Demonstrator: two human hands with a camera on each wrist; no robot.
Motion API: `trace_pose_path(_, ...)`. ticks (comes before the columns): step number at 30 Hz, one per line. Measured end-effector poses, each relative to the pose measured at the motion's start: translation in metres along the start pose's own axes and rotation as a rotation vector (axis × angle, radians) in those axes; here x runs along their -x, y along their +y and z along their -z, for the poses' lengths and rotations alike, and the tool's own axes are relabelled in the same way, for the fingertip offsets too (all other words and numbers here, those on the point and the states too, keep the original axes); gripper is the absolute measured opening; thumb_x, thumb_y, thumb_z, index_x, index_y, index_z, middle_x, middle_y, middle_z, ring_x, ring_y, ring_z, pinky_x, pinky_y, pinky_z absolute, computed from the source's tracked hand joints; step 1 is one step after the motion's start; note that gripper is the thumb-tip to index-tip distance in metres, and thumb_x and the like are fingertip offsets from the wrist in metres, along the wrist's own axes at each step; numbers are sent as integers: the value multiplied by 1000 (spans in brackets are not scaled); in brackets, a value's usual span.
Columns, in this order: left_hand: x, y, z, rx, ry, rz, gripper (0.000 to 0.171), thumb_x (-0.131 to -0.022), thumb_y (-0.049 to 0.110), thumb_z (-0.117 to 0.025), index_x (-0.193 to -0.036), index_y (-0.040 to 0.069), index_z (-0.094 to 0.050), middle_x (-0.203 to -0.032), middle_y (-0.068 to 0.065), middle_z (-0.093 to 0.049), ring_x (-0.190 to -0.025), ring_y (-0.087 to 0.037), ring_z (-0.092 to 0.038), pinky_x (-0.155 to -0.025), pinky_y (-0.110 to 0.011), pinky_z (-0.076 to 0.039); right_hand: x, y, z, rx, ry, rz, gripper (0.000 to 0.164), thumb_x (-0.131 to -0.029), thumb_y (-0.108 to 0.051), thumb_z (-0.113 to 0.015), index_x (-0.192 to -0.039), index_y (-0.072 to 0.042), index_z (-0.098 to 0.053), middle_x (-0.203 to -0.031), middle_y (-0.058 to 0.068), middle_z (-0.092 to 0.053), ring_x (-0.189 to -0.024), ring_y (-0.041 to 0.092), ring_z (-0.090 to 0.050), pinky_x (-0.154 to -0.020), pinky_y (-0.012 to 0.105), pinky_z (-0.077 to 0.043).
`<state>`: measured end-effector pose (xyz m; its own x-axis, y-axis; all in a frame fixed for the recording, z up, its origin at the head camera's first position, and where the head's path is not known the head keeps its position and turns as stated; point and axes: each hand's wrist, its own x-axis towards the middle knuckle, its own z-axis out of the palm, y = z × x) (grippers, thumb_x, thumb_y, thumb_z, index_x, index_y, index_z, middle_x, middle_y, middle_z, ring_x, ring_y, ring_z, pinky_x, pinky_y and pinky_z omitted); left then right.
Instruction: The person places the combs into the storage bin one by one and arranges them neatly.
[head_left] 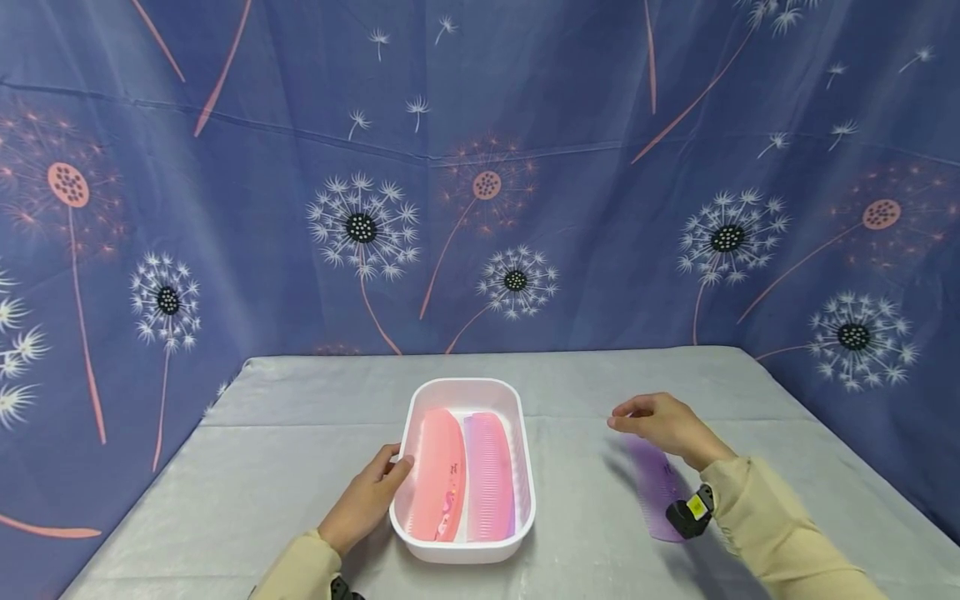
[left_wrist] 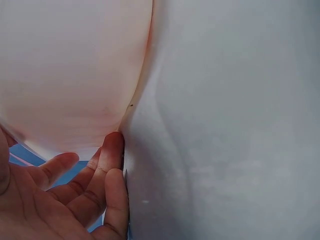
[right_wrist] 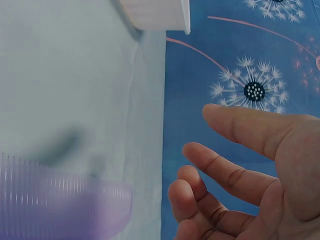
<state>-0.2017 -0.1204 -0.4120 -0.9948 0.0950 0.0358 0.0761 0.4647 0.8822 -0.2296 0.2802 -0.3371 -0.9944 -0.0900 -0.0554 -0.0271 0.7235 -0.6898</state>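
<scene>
While your left hand (head_left: 364, 502) grips the tub (head_left: 463, 551) at its side, your empty right hand (head_left: 670, 427) hovers over the purple comb (head_left: 657, 487); lying flat on the cloth (head_left: 585, 533), its edge could escape a hasty pinch.

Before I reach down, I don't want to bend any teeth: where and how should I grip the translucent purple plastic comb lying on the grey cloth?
I'd pinch the translucent purple plastic comb by its solid spine, coming down from above on the right. It lies flat with its teeth facing the white plastic tray to the left, so that should spare them.
</scene>
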Motion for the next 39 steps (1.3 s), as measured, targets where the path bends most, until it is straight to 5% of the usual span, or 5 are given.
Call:
trace_pose_path(14, 0, 1, 1, -5, -3, -1, 45, -107, 34, -51, -141, 5, -54, -109, -6, -68, -102, -25, -64, -98, -56, -46, -1, 31, 4, 73, 95, -11, 41, -93, -25, -73, -117, 7, -68, -109, 21, -66, -98, 32, -60, -80, 44, -50)
trace_pose_path(27, 0, 1, 0, -15, -3, -6, 47, -107, 34, -50, -142, 3, -52, -113, -9, -68, -108, -30, -64, -99, -58, -45, -6, 52, -3, 73, 117, -117, 48, -91, -26, -74, -121, 10, -62, -110, 29, -60, -98, 38, -59, -81, 52, -50)
trace_pose_path(39, 0, 1, -1, -11, 7, 0, 46, -107, 33, -50, -141, 2, -53, -113, -12, -68, -108, -31, -63, -99, -58, -45, -14, 58, -8, 208, 130, -145, 63, -90, -29, -73, -128, 18, -53, -116, 38, -60, -105, 51, -60, -87, 58, -50)
